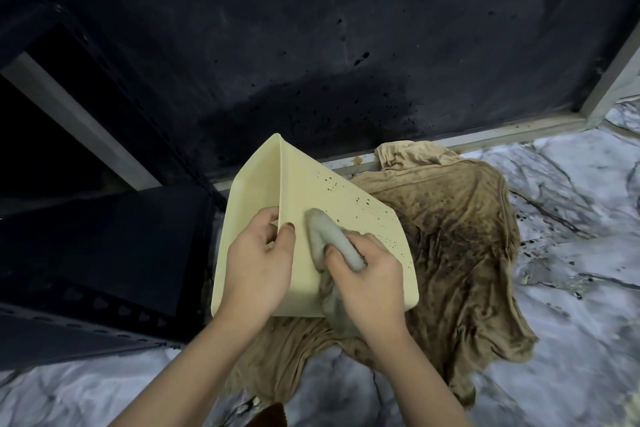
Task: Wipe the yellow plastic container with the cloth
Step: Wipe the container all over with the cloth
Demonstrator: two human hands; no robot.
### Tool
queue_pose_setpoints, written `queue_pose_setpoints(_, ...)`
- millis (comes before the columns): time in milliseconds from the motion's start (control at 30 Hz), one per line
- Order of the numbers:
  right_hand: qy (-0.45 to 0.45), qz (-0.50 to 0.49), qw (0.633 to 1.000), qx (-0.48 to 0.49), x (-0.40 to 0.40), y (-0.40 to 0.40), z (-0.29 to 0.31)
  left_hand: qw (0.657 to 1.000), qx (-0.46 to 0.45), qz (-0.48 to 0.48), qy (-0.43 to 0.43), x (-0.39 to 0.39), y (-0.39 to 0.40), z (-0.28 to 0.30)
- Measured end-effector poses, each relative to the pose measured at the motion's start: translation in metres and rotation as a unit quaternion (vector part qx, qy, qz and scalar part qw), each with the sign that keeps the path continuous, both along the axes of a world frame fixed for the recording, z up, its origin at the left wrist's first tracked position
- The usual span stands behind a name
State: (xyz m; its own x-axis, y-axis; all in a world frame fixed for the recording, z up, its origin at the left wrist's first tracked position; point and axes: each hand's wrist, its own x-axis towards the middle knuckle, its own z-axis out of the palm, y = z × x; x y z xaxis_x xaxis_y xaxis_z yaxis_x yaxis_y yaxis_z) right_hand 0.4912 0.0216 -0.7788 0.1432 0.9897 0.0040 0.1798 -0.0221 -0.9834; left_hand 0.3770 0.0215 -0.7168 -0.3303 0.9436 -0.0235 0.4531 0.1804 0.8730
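A pale yellow plastic container [346, 198] stands tilted on one edge in the middle of the head view, its right face dotted with dark specks. My left hand [258, 262] grips the container's near corner edge, thumb on the right face and fingers on the left face. My right hand [367, 276] is closed on a bunched grey cloth [329, 239], which presses against the speckled right face. The lower end of the cloth hangs down under my right wrist.
A large stained brown cloth [457, 246] lies spread on the marbled white floor [571, 322] beneath and right of the container. A dark speckled wall panel [311, 45] rises behind it, with a pale frame strip along its base. Black shelving [104, 253] stands at the left.
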Motion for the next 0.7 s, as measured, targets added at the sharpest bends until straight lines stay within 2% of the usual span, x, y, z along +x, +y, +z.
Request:
queue_pose_setpoints(133, 0.012, -0.034, 0.997, -0.075, 0.019, 0.009, -0.023, 1.000, 0.004, 0.000, 0.005, -0.002, 0.000, -0.002)
queue_pose_setpoints(367, -0.025, -0.105, 0.978, -0.179, 0.067, 0.015, -0.071, 1.000, 0.002, -0.003, -0.009, -0.003, -0.001, -0.003)
queue_pose_setpoints(533, -0.041, -0.127, 0.970, -0.201, 0.085, 0.009, -0.094, 1.000, 0.001, -0.009, 0.001, -0.003, -0.001, -0.003)
queue_pose_setpoints(700, -0.029, -0.150, 0.970, -0.188, 0.072, 0.005, -0.086, 1.000, 0.001, -0.013, 0.011, -0.002, -0.001, -0.002)
